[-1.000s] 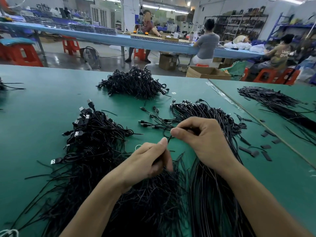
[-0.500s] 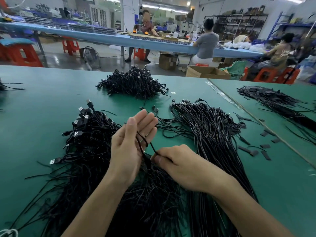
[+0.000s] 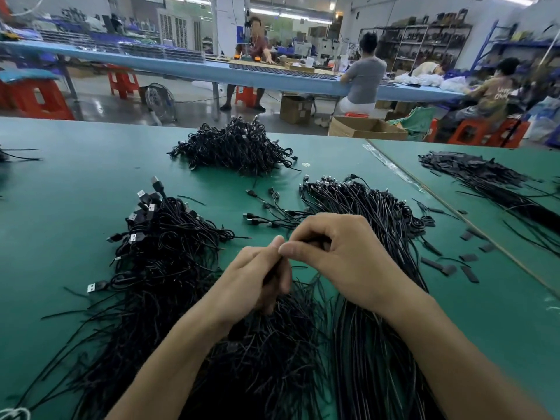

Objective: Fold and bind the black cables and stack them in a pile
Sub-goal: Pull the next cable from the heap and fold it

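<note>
My left hand (image 3: 257,277) and my right hand (image 3: 339,253) meet above the middle of the green table (image 3: 60,189), fingertips touching. Both pinch a thin black cable, mostly hidden inside the curled fingers. Under my forearms lies a big spread of loose black cables (image 3: 272,353). A bundle of straight cables (image 3: 372,213) runs up the right side. To the left sits a heap of cables with USB plugs (image 3: 163,234). At the far centre stands a pile of bound black cables (image 3: 236,147).
Several loose short cables (image 3: 266,213) lie just beyond my hands. Small black strips (image 3: 466,262) are scattered on the right. Another cable heap (image 3: 485,180) lies on the adjoining table. People sit at a blue bench (image 3: 181,65) behind, with red stools and cardboard boxes.
My left hand, open with spread fingers half a second ago, has closed on the cable. My right hand has moved up and away from me to meet it.
</note>
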Demonstrator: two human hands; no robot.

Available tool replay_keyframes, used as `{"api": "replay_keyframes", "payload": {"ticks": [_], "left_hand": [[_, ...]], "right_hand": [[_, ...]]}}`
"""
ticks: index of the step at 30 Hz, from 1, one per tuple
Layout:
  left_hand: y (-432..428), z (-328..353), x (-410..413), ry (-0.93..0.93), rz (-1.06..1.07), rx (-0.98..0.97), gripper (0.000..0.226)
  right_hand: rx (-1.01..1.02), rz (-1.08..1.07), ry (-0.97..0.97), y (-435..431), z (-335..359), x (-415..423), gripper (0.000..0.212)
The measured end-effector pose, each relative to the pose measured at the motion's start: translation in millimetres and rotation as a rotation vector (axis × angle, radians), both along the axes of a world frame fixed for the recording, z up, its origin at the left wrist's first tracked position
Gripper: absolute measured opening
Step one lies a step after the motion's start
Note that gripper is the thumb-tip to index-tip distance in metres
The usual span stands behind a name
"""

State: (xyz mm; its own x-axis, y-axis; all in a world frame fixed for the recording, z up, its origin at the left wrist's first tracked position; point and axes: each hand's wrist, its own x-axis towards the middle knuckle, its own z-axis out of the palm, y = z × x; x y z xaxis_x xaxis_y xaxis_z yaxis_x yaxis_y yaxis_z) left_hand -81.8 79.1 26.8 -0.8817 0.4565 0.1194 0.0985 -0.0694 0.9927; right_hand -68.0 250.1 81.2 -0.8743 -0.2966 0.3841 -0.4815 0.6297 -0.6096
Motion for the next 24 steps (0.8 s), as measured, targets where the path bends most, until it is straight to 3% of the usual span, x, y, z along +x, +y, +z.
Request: {"api": "replay_keyframes", "payload": {"ticks": [4, 7, 10, 12, 15, 17, 20, 24], "left_hand": [[-12.3, 11.2, 1.9, -0.216, -0.204, 0.349, 0.05], [-15.6, 17.0, -0.4, -0.297, -0.235, 0.724, 0.044], [-12.4, 16.5, -5.6, -0.268, -0.015, 0.876, 0.043], [-7.0, 10.4, -9.0, -0.135, 0.136, 0.738, 0.041], [-2.8, -4.3, -12.2, 0.216, 0.375, 0.264, 0.033], [-3.2, -10.2, -13.3, 0.362, 0.426, -0.026, 0.027], [-1.6, -10.9, -9.2, 0.326, 0.247, -0.229, 0.046], [-0.6, -0.9, -3.4, 0.095, 0.053, -0.173, 0.059]], "right_hand": [[-0.228, 0.003, -0.009, -8.6, -16.2, -5.6, 0.031], [-0.143, -0.056, -0.124, -12.3, -37.1, -3.4, 0.034], [0.036, -0.029, -0.212, -20.0, -53.3, 3.4, 0.025], [0.142, 0.016, -0.195, -25.5, -53.1, 6.8, 0.026], [0.243, 0.061, -0.144, -27.6, -41.2, 10.5, 0.028], [0.24, 0.087, -0.107, -23.9, -32.6, 12.7, 0.026], [0.233, 0.078, -0.063, -13.2, -22.3, 11.3, 0.023], [0.078, 0.046, -0.054, -1.3, -14.3, 7.3, 0.013]]}}
